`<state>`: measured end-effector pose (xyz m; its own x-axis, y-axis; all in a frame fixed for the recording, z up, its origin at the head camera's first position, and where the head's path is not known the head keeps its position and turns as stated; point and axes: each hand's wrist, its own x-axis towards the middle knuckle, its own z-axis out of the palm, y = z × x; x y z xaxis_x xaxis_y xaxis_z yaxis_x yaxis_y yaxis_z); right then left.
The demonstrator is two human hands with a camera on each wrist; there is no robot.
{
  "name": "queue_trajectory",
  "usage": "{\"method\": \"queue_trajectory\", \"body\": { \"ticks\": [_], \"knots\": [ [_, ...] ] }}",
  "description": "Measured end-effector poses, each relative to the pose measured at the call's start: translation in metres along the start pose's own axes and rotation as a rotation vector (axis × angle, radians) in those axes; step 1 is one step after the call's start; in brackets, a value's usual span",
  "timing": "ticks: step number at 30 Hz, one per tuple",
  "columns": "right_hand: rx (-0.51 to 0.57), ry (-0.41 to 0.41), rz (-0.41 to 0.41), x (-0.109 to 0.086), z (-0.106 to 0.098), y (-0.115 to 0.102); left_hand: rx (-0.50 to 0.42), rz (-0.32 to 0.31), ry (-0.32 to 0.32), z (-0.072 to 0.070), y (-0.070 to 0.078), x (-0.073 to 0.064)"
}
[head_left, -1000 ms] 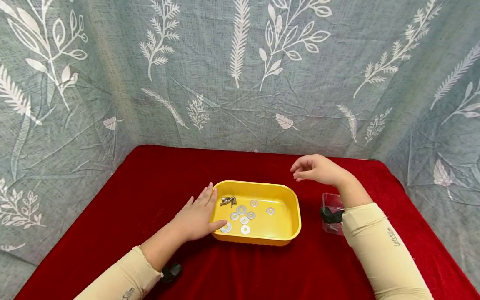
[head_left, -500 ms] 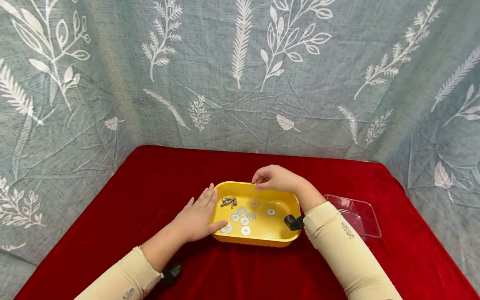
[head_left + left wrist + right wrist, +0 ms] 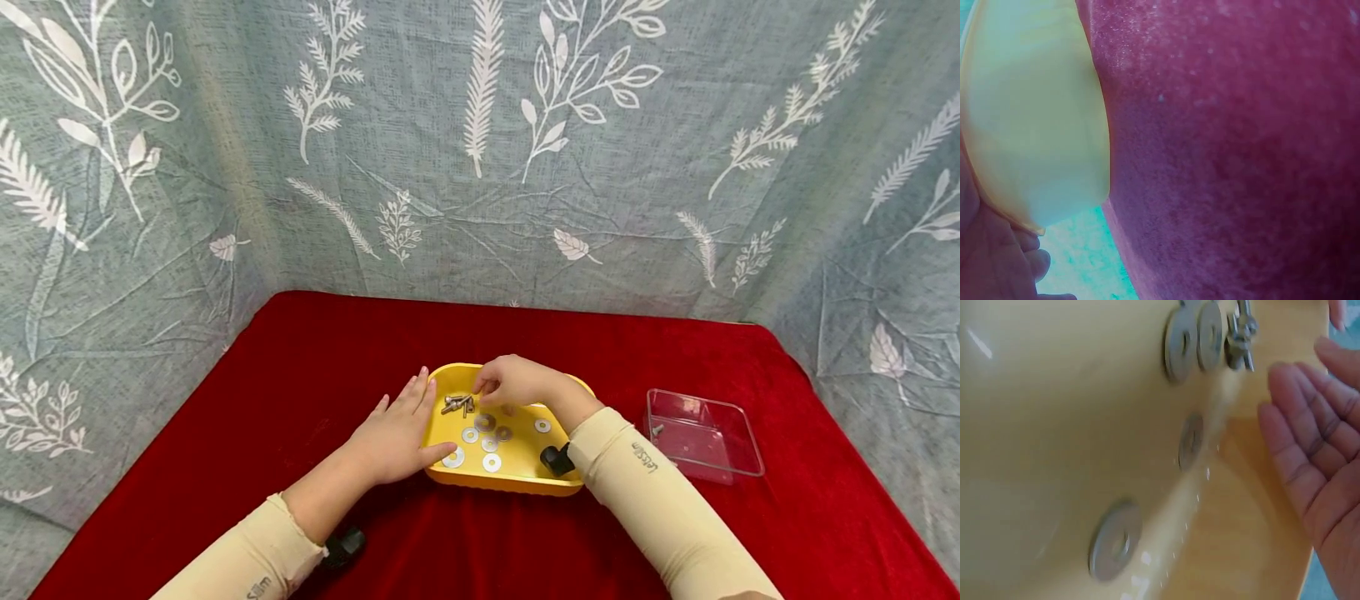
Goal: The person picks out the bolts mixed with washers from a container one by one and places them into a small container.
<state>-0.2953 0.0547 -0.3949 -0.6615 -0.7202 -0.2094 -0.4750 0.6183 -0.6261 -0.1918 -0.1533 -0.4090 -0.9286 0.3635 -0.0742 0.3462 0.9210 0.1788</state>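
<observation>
My left hand [image 3: 393, 433] rests with straight, spread fingers on the left rim of a yellow plastic tray [image 3: 517, 482]; in the left wrist view its fingers [image 3: 997, 256] lie along the tray's edge. Inside, a small pile of metal socket-head screws [image 3: 457, 405] lies at the back left. Several flat washers [image 3: 486, 467] are scattered over the tray floor. My right hand [image 3: 521, 383] reaches over the back wall, fingertips close to the screws. In the right wrist view its fingers are loosely bent and nothing shows between them; screws [image 3: 1239, 340] and washers [image 3: 1105, 553] lie beside them.
Right of the tray stands a clear plastic box [image 3: 752, 437] with a small metal piece [image 3: 657, 431] at its left side. A red cloth [image 3: 337, 350] covers the table. Patterned grey-blue curtains [image 3: 420, 275] hang behind and at both sides.
My right hand has moved left and down, from above the table's right side, over the tray to the screw pile. The clear box has come into view from behind that arm. My left hand stays put.
</observation>
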Motion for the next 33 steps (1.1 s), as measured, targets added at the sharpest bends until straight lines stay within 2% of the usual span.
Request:
{"method": "queue_trajectory", "body": {
  "ticks": [2, 9, 13, 22, 26, 33],
  "knots": [
    [-0.016, -0.018, 0.005, 0.002, 0.003, -0.003, 0.004, 0.002, 0.001, -0.001, 0.000, 0.000],
    [-0.220, -0.008, 0.025, 0.009, 0.013, -0.006, 0.001, -0.001, 0.000, -0.003, 0.002, 0.000],
    [-0.262, -0.008, 0.044, 0.012, 0.016, -0.004, -0.005, -0.003, -0.003, -0.003, 0.003, 0.001],
    [-0.237, 0.023, 0.051, 0.019, 0.021, 0.001, 0.000, -0.006, -0.005, -0.002, 0.001, 0.002],
    [-0.190, 0.016, 0.055, 0.020, 0.023, 0.001, -0.004, -0.006, -0.006, -0.003, 0.001, 0.002],
    [-0.168, -0.004, 0.058, 0.017, 0.023, 0.002, 0.000, 0.000, -0.002, -0.004, 0.001, 0.003]
  ]
}}
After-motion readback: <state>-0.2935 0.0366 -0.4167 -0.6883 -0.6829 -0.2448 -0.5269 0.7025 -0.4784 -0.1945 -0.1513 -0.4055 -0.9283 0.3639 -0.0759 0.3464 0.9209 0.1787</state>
